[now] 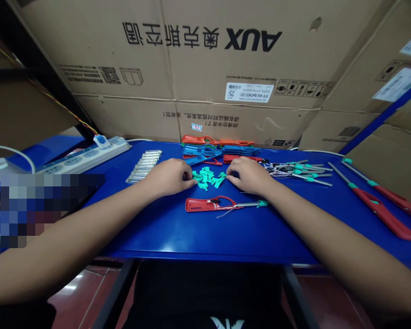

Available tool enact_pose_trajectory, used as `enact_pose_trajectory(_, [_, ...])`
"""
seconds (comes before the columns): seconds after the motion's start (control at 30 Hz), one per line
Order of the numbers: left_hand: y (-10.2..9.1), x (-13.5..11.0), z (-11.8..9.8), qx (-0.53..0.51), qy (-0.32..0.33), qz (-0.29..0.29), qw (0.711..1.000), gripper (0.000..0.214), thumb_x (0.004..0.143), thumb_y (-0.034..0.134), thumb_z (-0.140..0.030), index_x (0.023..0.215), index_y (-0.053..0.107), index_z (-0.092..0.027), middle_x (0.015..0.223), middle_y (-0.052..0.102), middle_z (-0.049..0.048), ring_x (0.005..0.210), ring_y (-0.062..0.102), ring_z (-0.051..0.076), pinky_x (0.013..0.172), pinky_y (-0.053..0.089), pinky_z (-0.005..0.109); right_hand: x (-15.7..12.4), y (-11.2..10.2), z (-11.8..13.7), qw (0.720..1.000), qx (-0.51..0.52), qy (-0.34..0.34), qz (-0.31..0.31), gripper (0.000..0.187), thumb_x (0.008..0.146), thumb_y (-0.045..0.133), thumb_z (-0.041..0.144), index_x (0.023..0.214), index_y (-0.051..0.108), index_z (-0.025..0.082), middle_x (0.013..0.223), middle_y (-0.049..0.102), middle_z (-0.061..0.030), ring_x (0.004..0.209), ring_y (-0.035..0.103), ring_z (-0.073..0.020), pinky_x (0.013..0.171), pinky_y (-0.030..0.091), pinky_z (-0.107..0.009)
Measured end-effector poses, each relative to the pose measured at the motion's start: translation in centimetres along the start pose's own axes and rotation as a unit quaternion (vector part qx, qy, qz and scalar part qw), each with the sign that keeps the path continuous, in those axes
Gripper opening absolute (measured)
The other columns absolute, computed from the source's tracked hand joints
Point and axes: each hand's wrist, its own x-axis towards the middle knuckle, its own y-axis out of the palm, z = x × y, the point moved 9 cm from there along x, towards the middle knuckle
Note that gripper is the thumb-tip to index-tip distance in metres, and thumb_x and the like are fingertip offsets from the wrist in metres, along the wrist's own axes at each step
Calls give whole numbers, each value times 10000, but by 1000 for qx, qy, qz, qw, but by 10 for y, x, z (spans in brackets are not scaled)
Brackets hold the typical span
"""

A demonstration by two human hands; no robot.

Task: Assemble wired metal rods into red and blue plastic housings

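Note:
A small pile of green plastic pieces [208,177] lies on the blue table between my hands. My left hand [171,177] is at the pile's left edge, thumb and fingers pinched on a green piece. At the right edge my right hand [249,175] pinches another green piece. Nearer to me lies a red lighter half-shell [200,204], opened side up, with white wires and a metal tube [248,204] whose end carries a green piece. The fingertips of both hands are partly hidden among the green pieces.
Behind my hands are stacked orange, blue and red lighter shells [205,150]. Metal tubes with wires [308,172] lie right of them, small clear cylinders [145,165] left. Two red long lighters [380,205] lie far right. A power strip [85,157] and cardboard wall [192,59] border the table.

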Motion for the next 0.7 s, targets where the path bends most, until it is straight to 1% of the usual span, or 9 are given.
enact_pose_trajectory(0.07, [-11, -3, -6, -7, 19, -37, 999, 276, 883, 609, -428, 825, 725, -184, 857, 722, 73, 801, 640, 212, 736, 464, 328, -5, -7, -4, 1000, 3, 18, -13, 166, 920, 597, 268, 918, 736, 177, 1004, 743, -98, 986, 642, -253, 862, 489, -379])
enact_pose_trajectory(0.13, [-21, -10, -20, -37, 65, -68, 995, 277, 914, 579, -413, 862, 721, -181, 873, 713, 67, 821, 642, 199, 775, 476, 328, -14, -17, -2, 999, 23, 24, -31, 155, 913, 610, 275, 911, 731, 179, 976, 752, -82, 934, 661, -235, 821, 492, -355])
enact_pose_trajectory(0.17, [-24, -14, -29, -60, 96, -72, 991, 277, 927, 568, -407, 879, 721, -181, 881, 708, 62, 827, 643, 192, 785, 481, 324, -19, -21, 2, 998, 47, 17, -41, 146, 905, 625, 284, 909, 733, 184, 954, 757, -66, 890, 671, -216, 797, 493, -335])
enact_pose_trajectory(0.27, [-20, -25, -52, -110, 144, -39, 983, 262, 939, 579, -405, 924, 730, -192, 906, 695, 56, 846, 645, 183, 783, 496, 313, -34, -27, 22, 992, 118, -31, -38, 137, 900, 644, 288, 897, 753, 206, 891, 765, -26, 780, 683, -168, 737, 488, -286])
enact_pose_trajectory(0.37, [-9, -31, -67, -135, 176, 7, 975, 279, 903, 648, -437, 1048, 723, -211, 1009, 701, 61, 958, 650, 209, 849, 509, 330, -44, -22, 42, 988, 140, -65, 4, 155, 914, 629, 254, 905, 779, 216, 879, 770, -23, 764, 693, -160, 723, 486, -274])
enact_pose_trajectory(0.43, [-3, -31, -72, -146, 189, 25, 971, 337, 886, 674, -450, 1118, 712, -209, 1060, 702, 69, 999, 649, 223, 880, 511, 345, -48, -18, 50, 987, 134, -78, 27, 167, 921, 621, 238, 924, 787, 216, 895, 773, -29, 791, 699, -172, 739, 490, -283])
enact_pose_trajectory(0.47, [-1, -31, -72, -151, 194, 31, 969, 329, 901, 660, -440, 1126, 714, -208, 1059, 705, 71, 995, 652, 222, 882, 511, 346, -49, -16, 52, 988, 127, -84, 34, 172, 924, 619, 236, 933, 789, 212, 903, 775, -33, 809, 701, -182, 754, 493, -293])
enact_pose_trajectory(0.6, [5, -26, -68, -183, 185, 37, 965, 256, 989, 530, -319, 1018, 752, -195, 942, 725, 59, 878, 668, 179, 818, 508, 309, -51, -15, 55, 989, 100, -103, 35, 195, 938, 600, 241, 954, 788, 194, 908, 776, -47, 849, 696, -212, 793, 497, -331])
enact_pose_trajectory(0.7, [12, -20, -61, -197, 151, 35, 968, 213, 960, 572, -295, 951, 758, -192, 890, 728, 46, 827, 667, 164, 773, 500, 283, -54, -15, 57, 988, 96, -114, 34, 213, 941, 575, 220, 968, 784, 191, 912, 774, -51, 840, 682, -210, 784, 496, -332])
